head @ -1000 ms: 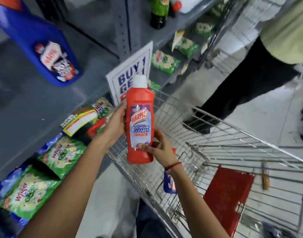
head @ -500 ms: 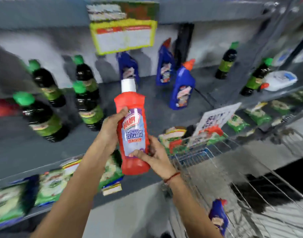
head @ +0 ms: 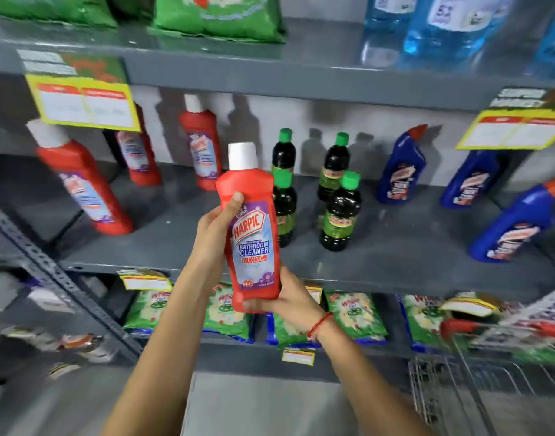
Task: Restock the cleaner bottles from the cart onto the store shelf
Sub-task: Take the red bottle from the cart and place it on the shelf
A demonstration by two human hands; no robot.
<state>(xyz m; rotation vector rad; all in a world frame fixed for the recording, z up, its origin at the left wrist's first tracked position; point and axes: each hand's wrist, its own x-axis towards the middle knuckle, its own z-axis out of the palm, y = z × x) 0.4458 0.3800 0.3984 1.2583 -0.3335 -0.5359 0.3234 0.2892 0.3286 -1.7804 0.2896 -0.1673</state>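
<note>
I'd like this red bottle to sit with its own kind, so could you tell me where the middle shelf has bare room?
The shelf is bare between the front-left red bottle and the green-capped dark bottles, in front of the back red bottles. Another patch lies between the dark bottles and the blue bottles. The dark cluster itself is crowded.

Illumination is even and moderately bright, arriving from in front of and above the shelf (head: 395, 247); the green-capped bottles (head: 340, 212) cast soft dark shadows onto the wall directly behind them. A faint sheen lies on the shelf surface. The red cleaner bottle (head: 252, 228) at centre is the sharpest item, its label print legible. Left of that bottle, the other red bottles (head: 81, 180) are smeared by motion blur; right of it, the blue bottles (head: 509, 225) and price cards (head: 515, 130) likewise. Wide-angle distortion tilts uprights outward away from the red cleaner bottle.
</note>
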